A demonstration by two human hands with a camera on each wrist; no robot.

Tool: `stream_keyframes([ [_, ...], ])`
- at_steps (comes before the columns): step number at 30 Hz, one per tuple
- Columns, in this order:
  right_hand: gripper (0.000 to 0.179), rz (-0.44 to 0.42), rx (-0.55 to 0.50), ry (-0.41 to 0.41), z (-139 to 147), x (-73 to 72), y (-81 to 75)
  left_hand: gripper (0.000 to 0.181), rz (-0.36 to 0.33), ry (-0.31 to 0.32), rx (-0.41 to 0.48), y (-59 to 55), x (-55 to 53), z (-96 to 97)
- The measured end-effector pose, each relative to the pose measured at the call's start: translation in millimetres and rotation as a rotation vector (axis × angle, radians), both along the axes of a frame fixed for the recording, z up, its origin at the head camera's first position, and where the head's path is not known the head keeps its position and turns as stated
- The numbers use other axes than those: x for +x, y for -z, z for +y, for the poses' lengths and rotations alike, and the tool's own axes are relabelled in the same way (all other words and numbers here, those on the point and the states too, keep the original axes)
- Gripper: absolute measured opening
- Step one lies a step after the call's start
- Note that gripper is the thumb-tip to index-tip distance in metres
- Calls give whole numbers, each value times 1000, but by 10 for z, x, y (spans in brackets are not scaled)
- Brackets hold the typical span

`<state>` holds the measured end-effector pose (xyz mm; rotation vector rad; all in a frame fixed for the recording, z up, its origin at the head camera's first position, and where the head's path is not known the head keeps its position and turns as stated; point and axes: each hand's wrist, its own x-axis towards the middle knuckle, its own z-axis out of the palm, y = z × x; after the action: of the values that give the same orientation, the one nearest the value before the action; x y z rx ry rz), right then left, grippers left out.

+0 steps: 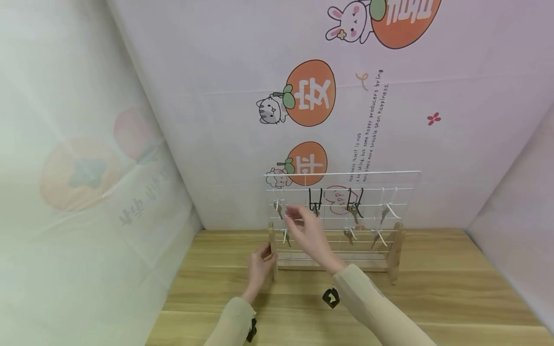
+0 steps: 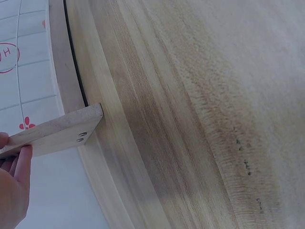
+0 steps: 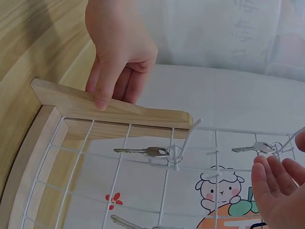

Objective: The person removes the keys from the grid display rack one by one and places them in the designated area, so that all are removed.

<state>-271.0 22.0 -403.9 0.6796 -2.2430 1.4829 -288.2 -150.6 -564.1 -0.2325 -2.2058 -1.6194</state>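
A white wire grid rack [image 1: 342, 173] with wooden side posts stands upright on the table, keys hanging from its hooks. My left hand [image 1: 261, 264] grips the left wooden post [image 3: 152, 114], thumb on one side and fingers on the other. In front of the rack's upper left is my right hand [image 1: 309, 238], its fingers loosely bent. The right wrist view shows its fingertips close beside the ring of a silver key [image 3: 252, 147] on a white hook; contact is unclear. Another key [image 3: 143, 151] hangs on the lower left hook.
Black hooks [image 1: 356, 202] hold keys at the grid's upper middle. More keys hang on white hooks at the right, such as one key [image 1: 384, 214]. The wooden table [image 1: 446, 288] meets a printed cloth backdrop [image 1: 233, 158] behind the rack.
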Motion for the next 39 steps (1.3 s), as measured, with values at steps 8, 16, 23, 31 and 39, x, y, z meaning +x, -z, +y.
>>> stream_keyframes([
  [8, 24, -17, 5, 70, -102, -95, -12, 37, 13, 1, -9, 4, 5, 17],
  [16, 23, -22, -6, 114, -166, -140, -22, 36, 37, -1, -12, 21, 1, 52],
  [23, 18, -31, -27, 148, -207, -183, -23, 36, 9, -19, -10, 32, -19, 49],
  [31, 18, -25, -47, 170, -259, -212, -25, 36, -1, -19, 5, 20, -22, 33],
  [39, 18, -31, -58, 169, -305, -227, -26, 35, 5, -25, -25, 8, -2, 15],
])
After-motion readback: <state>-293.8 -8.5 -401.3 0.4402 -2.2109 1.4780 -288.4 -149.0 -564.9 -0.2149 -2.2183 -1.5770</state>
